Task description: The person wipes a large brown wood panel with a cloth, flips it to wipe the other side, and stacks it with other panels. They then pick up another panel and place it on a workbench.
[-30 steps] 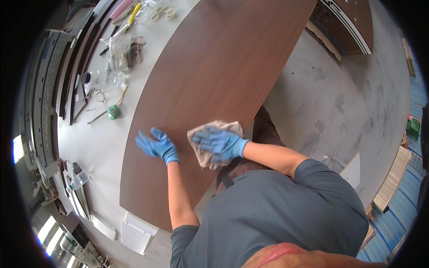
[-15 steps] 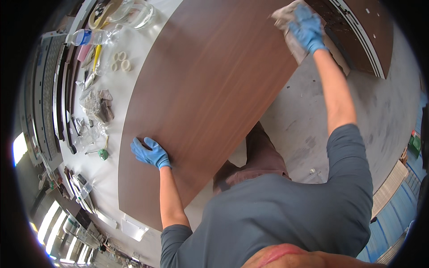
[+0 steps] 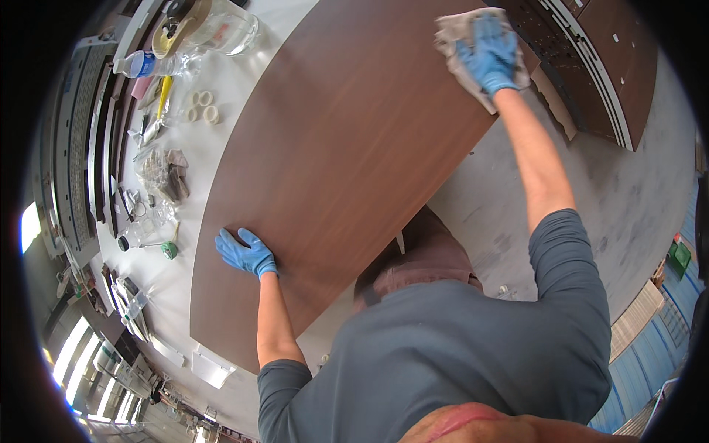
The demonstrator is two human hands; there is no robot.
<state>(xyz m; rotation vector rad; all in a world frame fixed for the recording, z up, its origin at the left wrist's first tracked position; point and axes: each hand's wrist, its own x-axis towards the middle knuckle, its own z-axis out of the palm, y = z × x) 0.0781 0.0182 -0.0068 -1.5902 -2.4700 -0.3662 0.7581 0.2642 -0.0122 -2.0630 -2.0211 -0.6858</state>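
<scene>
A long wood-grain brown panel (image 3: 317, 162) with a curved far edge lies in front of me on a white table. My left hand (image 3: 247, 255), in a blue glove, rests flat on the panel's left part with fingers spread. Far off at the right end, my right hand (image 3: 490, 57), gloved in blue too, presses a beige rag (image 3: 452, 38) onto the panel near its edge. The fingers lie over the cloth, which bunches out around them and hangs slightly past the near edge.
On the table (image 3: 193, 166) beyond the panel lie tape rolls (image 3: 210, 114), a plastic bottle (image 3: 140, 64), a clear jar (image 3: 233, 31), plastic bags (image 3: 159, 173) and a small green round item (image 3: 169, 250). Dark brown boards (image 3: 617, 66) stand at the right, above grey floor (image 3: 509, 199).
My right hand has moved the rag a little left and toward me, its fingers now more spread over it. My left hand stays at the same spot on the panel.
</scene>
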